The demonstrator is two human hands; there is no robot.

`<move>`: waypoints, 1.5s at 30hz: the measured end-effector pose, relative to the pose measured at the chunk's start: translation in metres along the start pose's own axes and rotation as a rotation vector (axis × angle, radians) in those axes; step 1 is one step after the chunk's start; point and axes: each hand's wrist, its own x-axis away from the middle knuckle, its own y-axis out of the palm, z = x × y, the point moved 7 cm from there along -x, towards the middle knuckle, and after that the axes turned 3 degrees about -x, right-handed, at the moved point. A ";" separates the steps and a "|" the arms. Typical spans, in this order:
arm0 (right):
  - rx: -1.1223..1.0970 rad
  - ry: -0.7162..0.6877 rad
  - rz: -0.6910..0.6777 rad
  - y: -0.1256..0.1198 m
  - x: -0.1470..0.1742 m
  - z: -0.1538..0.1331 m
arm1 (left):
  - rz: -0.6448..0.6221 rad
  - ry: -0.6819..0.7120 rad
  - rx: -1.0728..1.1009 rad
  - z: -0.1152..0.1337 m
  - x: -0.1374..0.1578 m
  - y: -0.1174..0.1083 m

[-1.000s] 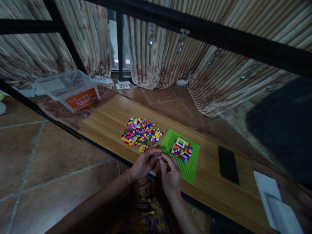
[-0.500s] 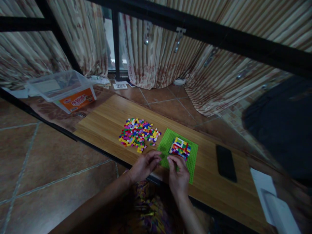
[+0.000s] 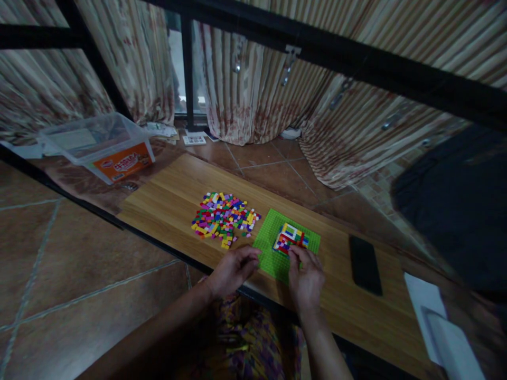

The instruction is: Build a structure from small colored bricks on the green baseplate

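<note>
A green studded baseplate [image 3: 266, 244] lies on the wooden board, bearing a low block of multicoloured toy bricks [image 3: 288, 233]. Over the near side of that block is my right hand [image 3: 307, 277], its thumb and forefinger pinched together at the bricks; whatever is between the fingertips is too small to make out. My left hand [image 3: 235, 269] hovers by the baseplate's near left corner, fingers curled and thumb against the forefinger, and I cannot see what they hold, if anything. Left of the baseplate spreads a pile of loose small bricks [image 3: 224, 216] in many colours.
The wooden board [image 3: 170, 184] runs diagonally across the view. A black phone [image 3: 365, 265] rests on its right part. At the far left stands a clear plastic box [image 3: 95, 148] with an orange label. White objects [image 3: 447, 332] are by the right end; striped curtains [image 3: 253, 100] hang behind.
My right hand has moved right and slightly away from me, from the block's near left edge onto its near side. The left hand has stayed nearly still.
</note>
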 end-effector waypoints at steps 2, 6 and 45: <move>0.005 0.021 0.018 -0.001 0.000 0.000 | 0.007 -0.010 -0.007 0.000 0.000 0.000; -0.016 0.065 0.045 -0.002 0.001 0.002 | 0.015 -0.018 0.000 0.002 0.001 0.000; -0.029 -0.040 0.062 -0.010 0.012 -0.019 | 0.148 0.017 -0.181 0.013 0.020 -0.012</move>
